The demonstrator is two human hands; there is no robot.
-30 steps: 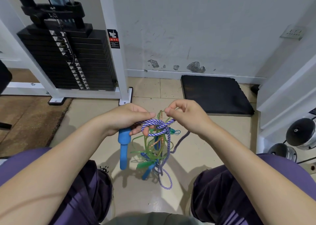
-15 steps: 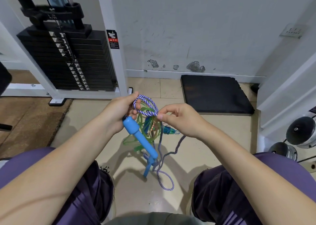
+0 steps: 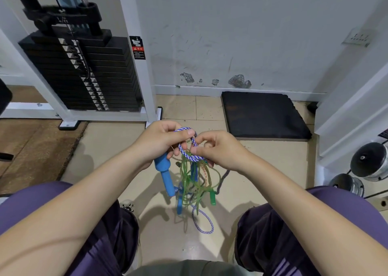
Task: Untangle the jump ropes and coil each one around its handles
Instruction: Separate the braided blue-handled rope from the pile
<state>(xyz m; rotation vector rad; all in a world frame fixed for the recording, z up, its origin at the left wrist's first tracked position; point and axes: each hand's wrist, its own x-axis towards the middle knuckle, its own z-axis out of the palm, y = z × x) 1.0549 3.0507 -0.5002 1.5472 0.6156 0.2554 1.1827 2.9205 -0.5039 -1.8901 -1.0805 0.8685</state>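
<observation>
Tilted earlier, blue handle (image 3: pixel 164 172) hangs upright; warning sticker (image 3: pixel 137 47) unreadable.

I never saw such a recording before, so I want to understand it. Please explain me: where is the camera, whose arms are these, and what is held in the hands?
There is no machine here. The camera sits on a person's head and looks forward and down, so the two bare arms are that person's own, above their knees.

The left hand grips a blue jump-rope handle and pinches a loop of blue-and-white braided rope. The right hand pinches the same rope. Below them hangs a tangle: green cord, a green handle and another blue handle. It is not yet sorted out.

On the tiled floor lies a black mat. At the left stands a weight stack of a gym machine; at the right are dumbbells.
</observation>
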